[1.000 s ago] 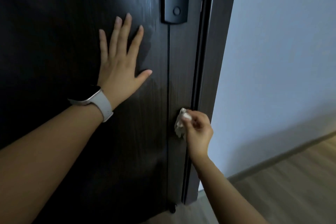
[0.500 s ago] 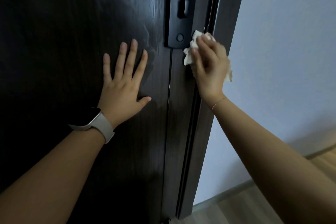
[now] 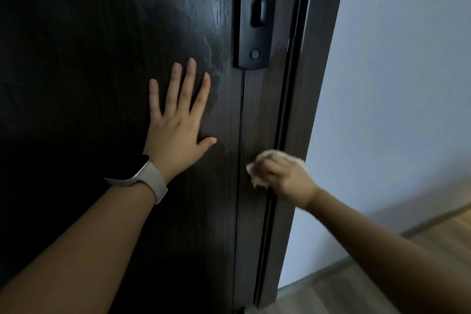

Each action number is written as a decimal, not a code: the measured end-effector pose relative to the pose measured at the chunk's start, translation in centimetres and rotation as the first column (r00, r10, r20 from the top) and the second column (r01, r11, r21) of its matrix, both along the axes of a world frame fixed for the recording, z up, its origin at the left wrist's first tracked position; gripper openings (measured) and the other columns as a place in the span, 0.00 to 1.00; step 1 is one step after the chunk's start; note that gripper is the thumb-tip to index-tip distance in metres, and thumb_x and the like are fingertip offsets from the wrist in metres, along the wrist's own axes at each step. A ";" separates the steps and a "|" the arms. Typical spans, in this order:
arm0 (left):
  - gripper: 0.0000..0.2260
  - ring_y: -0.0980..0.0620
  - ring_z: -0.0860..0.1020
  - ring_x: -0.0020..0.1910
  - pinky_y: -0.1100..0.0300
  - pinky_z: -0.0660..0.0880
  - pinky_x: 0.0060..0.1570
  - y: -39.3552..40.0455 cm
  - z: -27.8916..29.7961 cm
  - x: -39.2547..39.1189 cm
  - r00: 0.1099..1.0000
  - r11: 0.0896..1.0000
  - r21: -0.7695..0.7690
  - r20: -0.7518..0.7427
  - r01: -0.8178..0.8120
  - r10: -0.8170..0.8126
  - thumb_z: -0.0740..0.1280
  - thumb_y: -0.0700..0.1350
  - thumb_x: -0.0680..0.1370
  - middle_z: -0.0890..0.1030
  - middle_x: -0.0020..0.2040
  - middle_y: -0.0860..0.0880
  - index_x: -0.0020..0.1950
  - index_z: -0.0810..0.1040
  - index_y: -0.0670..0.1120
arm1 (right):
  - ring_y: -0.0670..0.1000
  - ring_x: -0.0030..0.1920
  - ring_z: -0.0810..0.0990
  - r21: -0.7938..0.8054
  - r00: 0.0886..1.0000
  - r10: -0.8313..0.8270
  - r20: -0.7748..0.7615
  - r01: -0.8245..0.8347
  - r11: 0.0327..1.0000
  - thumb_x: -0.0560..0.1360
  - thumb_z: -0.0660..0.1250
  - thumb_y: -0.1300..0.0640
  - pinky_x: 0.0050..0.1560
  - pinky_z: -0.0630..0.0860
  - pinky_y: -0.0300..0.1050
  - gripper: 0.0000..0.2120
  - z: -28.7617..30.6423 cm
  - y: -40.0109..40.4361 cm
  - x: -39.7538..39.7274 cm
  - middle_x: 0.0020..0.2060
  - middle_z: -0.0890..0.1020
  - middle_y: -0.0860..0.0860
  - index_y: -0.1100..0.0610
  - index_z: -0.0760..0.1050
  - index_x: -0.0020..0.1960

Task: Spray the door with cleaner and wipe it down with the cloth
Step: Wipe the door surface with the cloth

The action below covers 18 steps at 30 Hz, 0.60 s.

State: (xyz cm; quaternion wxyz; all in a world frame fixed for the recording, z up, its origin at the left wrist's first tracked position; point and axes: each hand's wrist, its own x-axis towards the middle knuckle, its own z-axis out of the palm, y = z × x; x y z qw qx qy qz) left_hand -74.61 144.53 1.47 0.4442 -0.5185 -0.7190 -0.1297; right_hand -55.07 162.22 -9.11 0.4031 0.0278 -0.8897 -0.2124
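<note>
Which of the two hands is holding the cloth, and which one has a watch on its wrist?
The right hand holds the cloth, pressing it near the door edge. The left hand, lying flat and open on the door, wears the watch.

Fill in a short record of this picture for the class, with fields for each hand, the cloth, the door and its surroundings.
left hand: left hand flat on the door, fingers spread, watch on the wrist
right hand: right hand closed on the cloth, blurred
cloth: pale cloth, bunched, pressed near the door's right edge, below the lock plate
door: dark door, wet-looking streaks beside the black lock plate
surroundings: pale wall to the right, wooden floor below
spray bottle: not in view
</note>
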 end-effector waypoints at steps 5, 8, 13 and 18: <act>0.53 0.44 0.34 0.77 0.44 0.26 0.70 0.0 -0.1 -0.1 1.000 1.000 0.021 -0.004 0.014 -0.014 0.73 0.62 0.68 0.39 0.80 0.41 0.80 0.43 0.46 | 0.57 0.45 0.74 0.024 0.920 -0.051 -0.388 0.065 0.998 0.78 0.70 0.54 0.47 0.65 0.48 0.08 15.0 -1.2 -2.7 0.40 0.80 0.54 0.58 0.84 0.51; 0.53 0.44 0.34 0.77 0.44 0.27 0.70 0.0 -0.2 -0.1 1.000 1.000 0.019 -0.007 0.014 -0.014 0.73 0.62 0.69 0.39 0.80 0.41 0.80 0.43 0.46 | 0.58 0.49 0.73 -0.103 0.891 -0.047 -0.452 0.000 0.995 0.77 0.69 0.61 0.50 0.68 0.45 0.09 12.3 -1.2 -3.8 0.46 0.80 0.59 0.63 0.82 0.55; 0.53 0.44 0.35 0.77 0.44 0.26 0.70 0.1 -0.2 -0.3 1.000 1.000 0.026 -0.013 0.015 -0.015 0.72 0.62 0.69 0.39 0.80 0.41 0.80 0.43 0.46 | 0.58 0.52 0.73 -0.113 0.976 0.004 -0.216 -0.029 0.993 0.77 0.67 0.58 0.52 0.74 0.51 0.13 0.2 -1.3 -3.0 0.53 0.75 0.56 0.60 0.77 0.61; 0.52 0.43 0.36 0.78 0.44 0.26 0.69 0.0 -0.1 0.0 1.000 1.000 0.007 -0.003 0.011 -0.011 0.72 0.62 0.69 0.38 0.80 0.42 0.80 0.42 0.47 | 0.55 0.49 0.70 0.112 0.989 -0.027 0.142 0.011 0.994 0.76 0.62 0.60 0.39 0.78 0.48 0.11 -0.7 -1.5 -1.7 0.52 0.70 0.53 0.61 0.80 0.54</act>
